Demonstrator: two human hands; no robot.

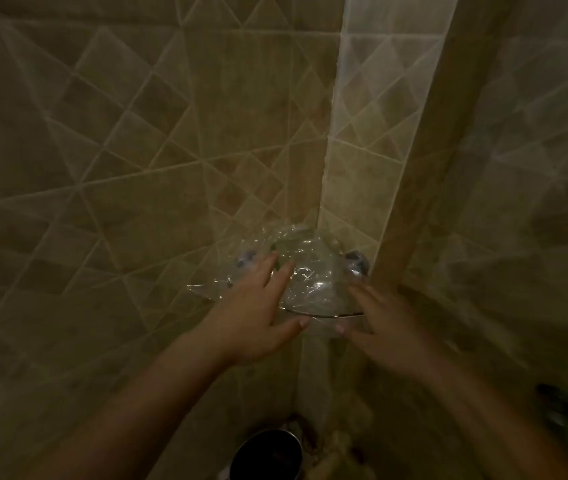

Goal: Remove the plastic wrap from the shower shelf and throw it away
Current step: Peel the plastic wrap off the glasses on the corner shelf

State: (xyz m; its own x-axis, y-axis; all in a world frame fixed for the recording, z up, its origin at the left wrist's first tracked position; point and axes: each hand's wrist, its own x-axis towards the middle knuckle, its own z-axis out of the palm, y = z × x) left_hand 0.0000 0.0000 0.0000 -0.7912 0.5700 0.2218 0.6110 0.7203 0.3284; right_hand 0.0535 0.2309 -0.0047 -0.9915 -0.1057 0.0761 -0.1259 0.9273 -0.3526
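Dark round container [268,452] — below hands, near floor, purpose unclear. Left hand [258,317] spread wide, fingertips on plastic wrap [306,268]; nearer of two. Right hand [383,327] open, blurred, at shelf's right edge, contact unclear. Wrap crinkled, glossy, clear, draped over corner shower shelf [324,314] — just ahead, long axis left-right. Beyond: matte diagonal tile wall [137,133].

Dim, yellow-brown cast overall. Brightest patch: tile strip [372,109] at 1 o'clock. Specular glints on plastic wrap [310,271] near centre. Right hand [390,327] motion-blurred; 3 o'clock wall smeared. Wide-angle bending at edges, corners dark.
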